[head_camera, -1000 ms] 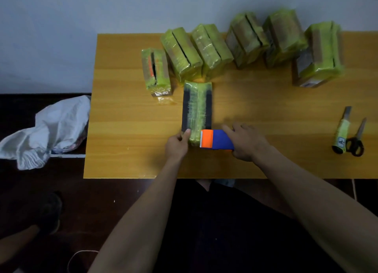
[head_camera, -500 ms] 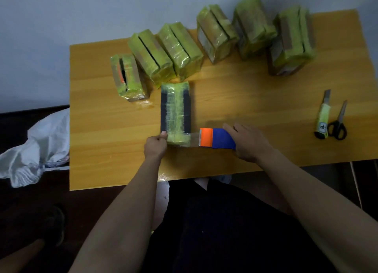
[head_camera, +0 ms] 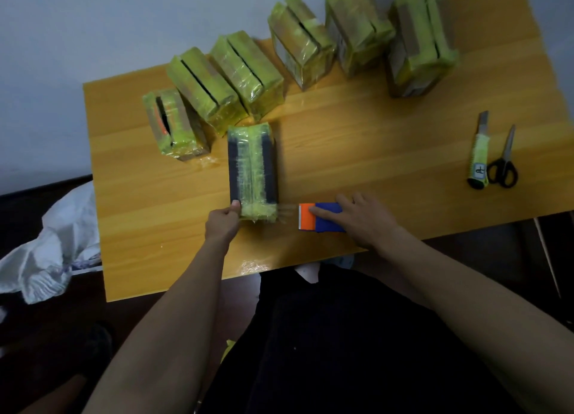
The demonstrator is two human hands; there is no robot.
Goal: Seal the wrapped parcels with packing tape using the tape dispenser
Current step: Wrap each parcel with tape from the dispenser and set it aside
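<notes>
A dark parcel [head_camera: 252,168] with a yellow-green taped strip down its middle lies lengthwise on the wooden table [head_camera: 357,152]. My left hand [head_camera: 223,224] grips its near left corner, thumb on top. My right hand [head_camera: 363,219] holds the orange and blue tape dispenser [head_camera: 320,217] just right of the parcel's near end. A short stretch of clear tape spans from the parcel's near end to the dispenser.
Several yellow-green wrapped parcels [head_camera: 245,72] stand in a row along the table's far edge. A utility knife [head_camera: 480,152] and black scissors [head_camera: 503,162] lie at the right. A white bag [head_camera: 52,249] sits on the floor at the left.
The dispenser has pulled away to the right from the parcel's near end, drawing out clear tape. My left hand stays on the parcel's near left corner. The camera view shifted.
</notes>
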